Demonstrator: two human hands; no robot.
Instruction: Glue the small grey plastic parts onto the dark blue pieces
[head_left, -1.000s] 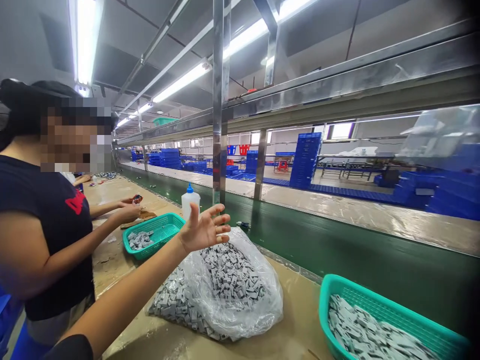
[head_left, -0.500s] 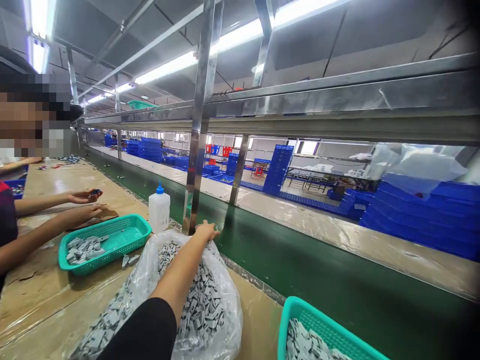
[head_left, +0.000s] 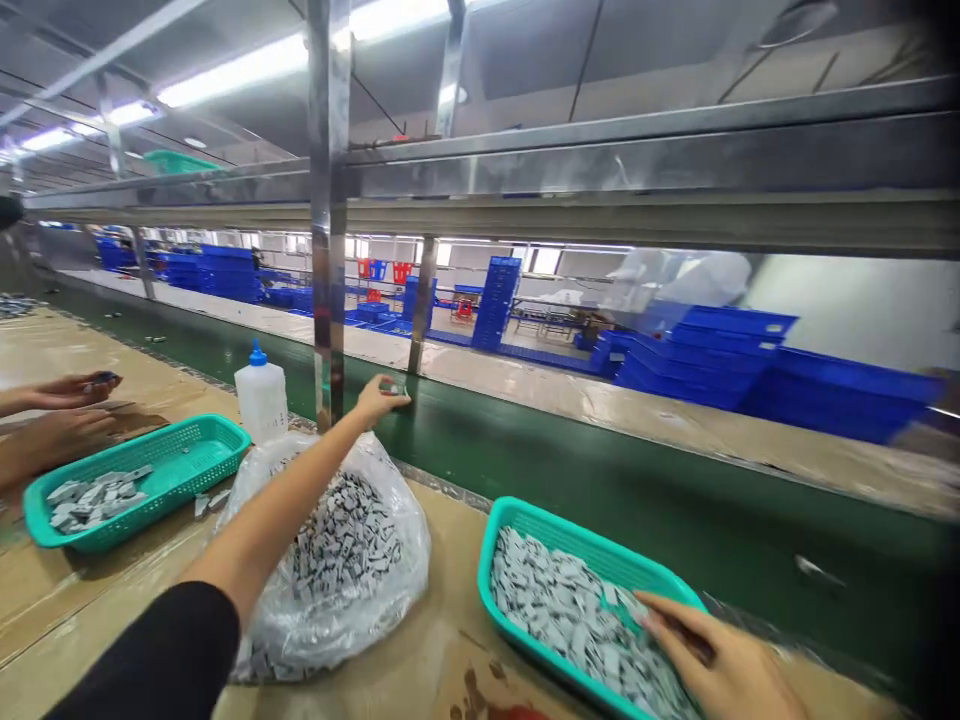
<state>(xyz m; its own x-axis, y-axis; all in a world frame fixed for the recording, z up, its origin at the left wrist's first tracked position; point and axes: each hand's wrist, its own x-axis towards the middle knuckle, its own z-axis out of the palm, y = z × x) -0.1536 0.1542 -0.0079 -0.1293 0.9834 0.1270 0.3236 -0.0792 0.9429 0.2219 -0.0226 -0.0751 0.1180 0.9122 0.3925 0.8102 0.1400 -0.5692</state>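
Observation:
My left hand (head_left: 380, 400) reaches past the metal post, over the green conveyor belt (head_left: 480, 440). Its fingers are curled around a small pale grey part, blurred at the fingertips. Under that forearm stands an open clear plastic bag (head_left: 409, 560) full of small grey plastic parts (head_left: 349, 535). At the lower right, my right hand (head_left: 724, 655) is at the green basket (head_left: 517, 640), which is heaped with the same parts. Thumb and forefinger come together on a grey plastic part (head_left: 637, 612) at the pile's edge.
A white squeeze bottle (head_left: 261, 400) with a blue cap stands beside the metal post (head_left: 328, 250). Further left, a co-worker's hands (head_left: 71, 410) are near another green basket (head_left: 135, 510). A small part (head_left: 817, 572) lies on the belt. Blue crates (head_left: 697, 350) are stacked beyond.
The view has turned right and down. My right hand has come into view at the right basket, which now shows more fully. My left hand still reaches over the belt.

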